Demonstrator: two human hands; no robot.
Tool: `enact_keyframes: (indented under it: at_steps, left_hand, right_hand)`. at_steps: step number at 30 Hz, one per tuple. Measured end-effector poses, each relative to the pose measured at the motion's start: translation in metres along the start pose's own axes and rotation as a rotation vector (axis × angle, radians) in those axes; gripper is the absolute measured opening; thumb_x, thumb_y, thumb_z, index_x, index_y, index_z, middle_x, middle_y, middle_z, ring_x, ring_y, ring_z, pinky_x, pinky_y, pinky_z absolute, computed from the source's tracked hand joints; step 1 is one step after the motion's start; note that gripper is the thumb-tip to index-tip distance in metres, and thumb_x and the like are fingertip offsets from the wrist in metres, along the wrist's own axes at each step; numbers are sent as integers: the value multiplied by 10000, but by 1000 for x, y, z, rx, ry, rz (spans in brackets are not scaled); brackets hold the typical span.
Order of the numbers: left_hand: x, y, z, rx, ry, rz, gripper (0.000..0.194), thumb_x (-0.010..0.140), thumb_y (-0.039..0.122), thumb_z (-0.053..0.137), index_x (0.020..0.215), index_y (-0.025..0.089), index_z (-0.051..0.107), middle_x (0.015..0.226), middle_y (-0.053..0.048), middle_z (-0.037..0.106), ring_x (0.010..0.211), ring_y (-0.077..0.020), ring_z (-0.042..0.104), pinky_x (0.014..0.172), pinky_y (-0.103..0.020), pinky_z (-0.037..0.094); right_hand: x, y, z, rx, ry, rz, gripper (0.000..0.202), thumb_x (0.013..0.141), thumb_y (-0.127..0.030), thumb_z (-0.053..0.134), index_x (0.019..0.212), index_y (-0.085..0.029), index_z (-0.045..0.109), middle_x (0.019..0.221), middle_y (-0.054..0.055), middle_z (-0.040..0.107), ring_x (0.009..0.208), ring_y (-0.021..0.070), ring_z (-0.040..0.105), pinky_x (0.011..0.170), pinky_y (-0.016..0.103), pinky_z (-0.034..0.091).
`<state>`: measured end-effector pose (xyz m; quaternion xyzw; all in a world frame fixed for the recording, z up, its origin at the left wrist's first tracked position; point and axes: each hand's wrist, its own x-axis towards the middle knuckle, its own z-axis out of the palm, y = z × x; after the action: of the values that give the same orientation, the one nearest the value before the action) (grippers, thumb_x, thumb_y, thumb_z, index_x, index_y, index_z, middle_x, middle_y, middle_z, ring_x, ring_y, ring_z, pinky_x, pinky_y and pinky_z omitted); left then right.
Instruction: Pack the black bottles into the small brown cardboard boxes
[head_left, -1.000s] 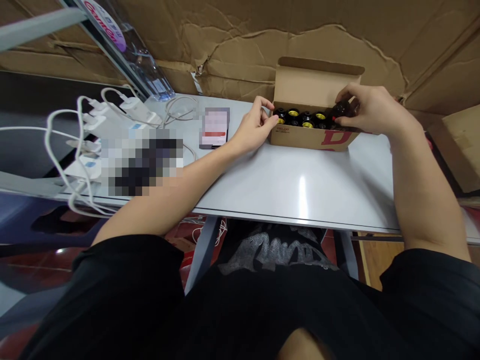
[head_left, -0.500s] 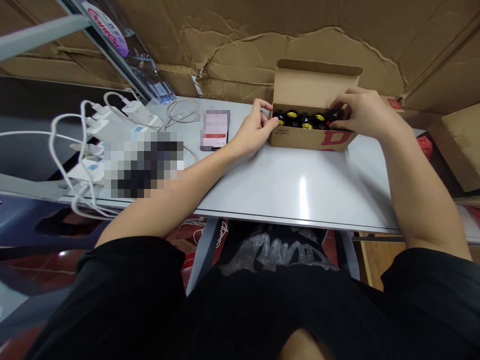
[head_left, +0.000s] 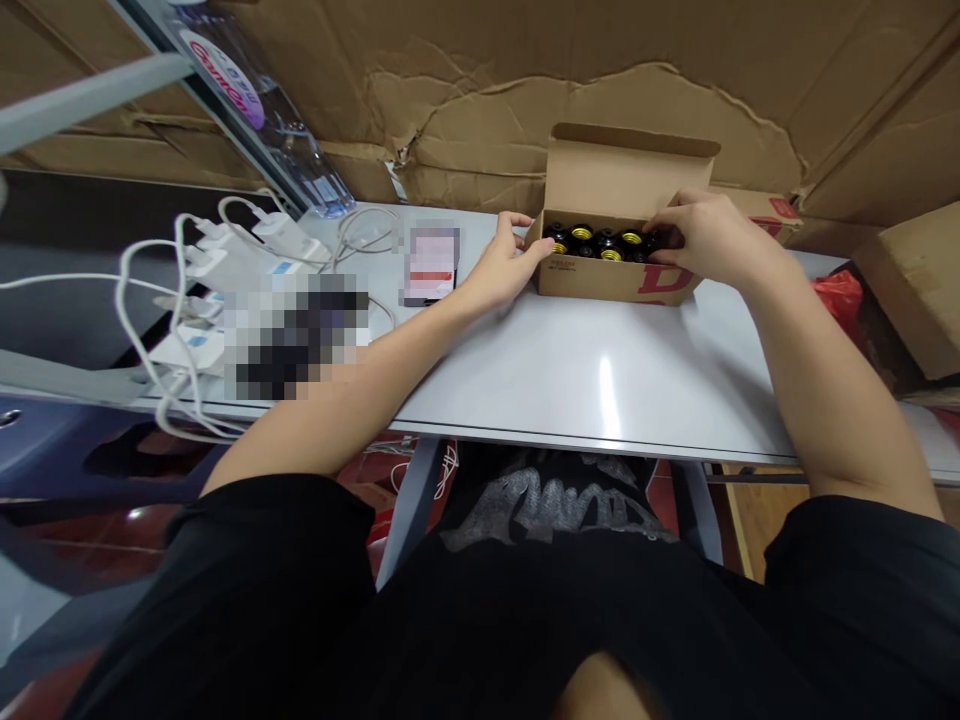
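An open cardboard box [head_left: 611, 282] with red lettering stands against the back of the table. Several glossy black, round-topped items [head_left: 606, 240], some with yellow ringed ends, are packed upright inside it. My left hand [head_left: 508, 262] holds the box's left end, thumb over the front corner and fingers along the side. At the right end of the box, my right hand [head_left: 697, 235] reaches over the rim with bent fingers closed around a dark item, mostly hidden behind the fingers.
A phone [head_left: 433, 262] with a lit screen lies left of my left hand. White chargers and cables [head_left: 187, 330] cover the table's left end, with a water bottle [head_left: 289, 140] behind them. Another carton [head_left: 761, 212], a red plastic bag [head_left: 840, 298] and a larger box [head_left: 915, 285] are on the right.
My right hand has lowered a little and shifted left, bringing the dark item deeper into the box's right end. My left hand stays at the box's left end.
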<state>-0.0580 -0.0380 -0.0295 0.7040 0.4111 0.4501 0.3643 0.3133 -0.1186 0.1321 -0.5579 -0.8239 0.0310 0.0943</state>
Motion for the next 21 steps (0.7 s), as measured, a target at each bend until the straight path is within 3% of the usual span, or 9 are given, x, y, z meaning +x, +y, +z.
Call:
enact_keyframes:
  at_steps: [4,6,9,10,12,14,15,17,21]
  left_hand:
    - [2,8,-8,59,122,97,886,1035,928,927,1637,372,589,1599,-166,737,1585,-388,753,1428,-695,606]
    - [1,15,-12,108,140,190,955,995,950,937,1683,393,578,1724,-181,708,1683,-415,688,1484,-688,560]
    - [-4,29,-12,171,94,287,910,1094,899,824,1816,436,520,1789,-179,699,1693,-434,686,1486,-697,547]
    - [-7,34,-10,192,73,316,882,1136,857,782,1858,438,495,1789,-177,707,1681,-431,699,1480,-699,551]
    - [-15,45,-6,250,21,382,831,1188,753,743,1895,396,493,1762,-183,746,1665,-424,716,1478,-703,558]
    - [-23,58,-3,325,-42,434,715,1199,651,746,1821,325,606,1697,-197,805,1642,-427,731,1471,-704,577]
    - [-26,63,-2,357,-72,447,625,1201,603,746,1741,296,681,1654,-204,835,1617,-429,746,1460,-700,592]
    - [-31,73,-2,391,-108,451,434,1215,517,714,1566,270,780,1565,-201,884,1529,-414,791,1417,-678,628]
    - [-31,83,-5,350,-68,437,268,1260,430,627,1424,291,786,1475,-156,926,1379,-339,832,1317,-599,668]
  right_hand:
    - [-6,-5,-16,105,-17,56,468,1096,-226,940,1545,-279,821,1411,140,945,1242,375,884,1188,561,695]
    - [-11,-7,-26,99,58,92,325,1119,-276,950,1425,-266,843,1407,157,954,1303,389,902,1214,558,694]
    - [-21,-12,-45,-64,191,205,113,1173,-364,878,1256,-290,854,1425,185,944,1396,458,891,1294,635,680]
    - [-24,-14,-51,-124,188,287,184,1183,-416,873,1317,-291,866,1467,204,932,1444,499,875,1305,683,679]
    - [-29,-16,-62,-216,77,514,557,1188,-602,883,1628,-264,828,1634,275,866,1563,599,812,1283,801,678]
    - [-31,-15,-69,-245,-72,673,942,1192,-772,840,1912,-196,649,1789,365,751,1649,653,745,1253,855,670]
    - [-31,-12,-71,-238,-128,686,1021,1204,-803,802,1972,-168,582,1821,387,717,1666,649,733,1255,847,664]
    - [-30,-6,-71,-213,-153,609,994,1220,-760,778,1976,-147,576,1774,378,756,1650,621,750,1259,804,665]
    - [-29,-2,-67,4,24,338,643,1167,-595,876,1716,-276,773,1585,220,912,1499,524,859,1269,729,690]
